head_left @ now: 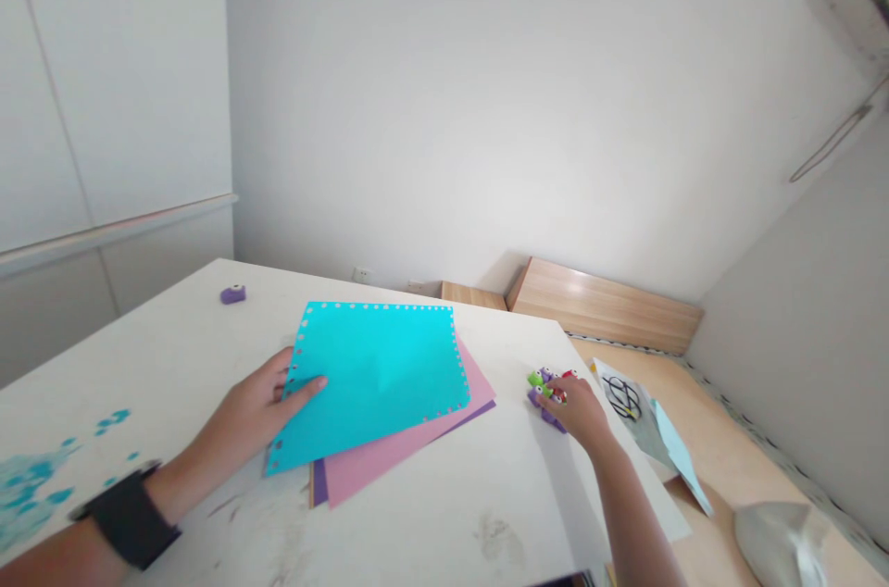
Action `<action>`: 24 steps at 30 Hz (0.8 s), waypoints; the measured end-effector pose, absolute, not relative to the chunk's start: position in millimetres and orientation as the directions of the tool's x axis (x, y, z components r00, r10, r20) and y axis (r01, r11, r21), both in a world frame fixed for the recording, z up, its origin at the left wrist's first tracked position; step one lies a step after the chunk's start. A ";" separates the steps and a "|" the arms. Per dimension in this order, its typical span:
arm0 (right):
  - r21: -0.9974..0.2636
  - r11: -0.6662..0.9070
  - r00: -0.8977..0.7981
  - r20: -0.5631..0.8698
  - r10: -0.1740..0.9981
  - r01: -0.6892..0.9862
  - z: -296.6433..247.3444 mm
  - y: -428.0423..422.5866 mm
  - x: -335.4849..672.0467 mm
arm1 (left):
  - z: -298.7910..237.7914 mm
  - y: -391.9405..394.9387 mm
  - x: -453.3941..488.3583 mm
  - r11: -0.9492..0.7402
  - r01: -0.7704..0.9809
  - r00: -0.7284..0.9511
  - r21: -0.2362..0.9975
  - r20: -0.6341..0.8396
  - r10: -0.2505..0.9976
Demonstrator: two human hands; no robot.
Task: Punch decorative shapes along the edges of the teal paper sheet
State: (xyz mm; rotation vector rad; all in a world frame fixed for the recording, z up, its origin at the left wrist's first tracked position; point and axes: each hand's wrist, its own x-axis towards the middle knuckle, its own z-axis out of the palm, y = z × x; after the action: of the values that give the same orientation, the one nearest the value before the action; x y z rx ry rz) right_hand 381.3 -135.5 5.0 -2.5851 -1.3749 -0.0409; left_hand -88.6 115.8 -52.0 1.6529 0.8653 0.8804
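Note:
My left hand (pixel 278 397) grips the left edge of a bright blue sheet of paper (pixel 381 374), thumb on top and fingers behind the edge. Small punched holes run along the sheet's left, top and right edges. Beneath it a pink sheet (pixel 389 457) and a purple sheet (pixel 320 480) stick out at the lower side. At the table's right, my right hand (pixel 575 406) has its fingers closed down on a cluster of small paper punches (pixel 534 378) in green, purple and red. Its fingertips are partly hidden among them.
One more purple paper punch (pixel 233 293) lies at the far left of the white table (pixel 409 541). Blue stains (pixel 34 480) mark the table's left side. Beyond its right edge, a wooden surface (pixel 722 439) holds a package with a black cable (pixel 621 397).

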 end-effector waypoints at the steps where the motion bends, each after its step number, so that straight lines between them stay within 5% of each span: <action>1: -0.153 -0.553 0.572 0.138 0.808 0.819 1.0 -129.7 376.7 | -52.9 116.3 -88.6 -0.221 0.124 0.471 0.967 0.138 0.871; 12: -0.159 -0.513 0.537 0.258 0.804 0.844 -11.9 -101.2 333.2 | -29.6 100.2 -85.4 -0.161 -0.021 0.410 0.987 0.155 0.899; 15: -0.496 -0.305 0.494 0.310 0.812 0.813 -8.4 -80.4 306.3 | -20.8 96.8 -87.4 -0.185 -0.038 0.351 0.982 0.186 0.918; 18: -0.894 0.041 0.507 0.291 0.811 0.446 -6.5 -51.4 271.3 | -15.8 95.6 -90.4 -0.207 -0.054 0.281 0.977 0.214 0.936; 24: -0.982 0.152 0.495 0.078 0.865 -0.111 -13.8 -4.7 210.7 | 2.2 89.5 -94.8 -0.251 -0.069 0.115 0.965 0.258 0.959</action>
State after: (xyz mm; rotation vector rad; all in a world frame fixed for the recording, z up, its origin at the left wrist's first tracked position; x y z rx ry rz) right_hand 210.7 -4.7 -13.8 -1.2180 -0.7839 0.8140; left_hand -94.8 89.5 2.2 1.4094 0.9439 1.3244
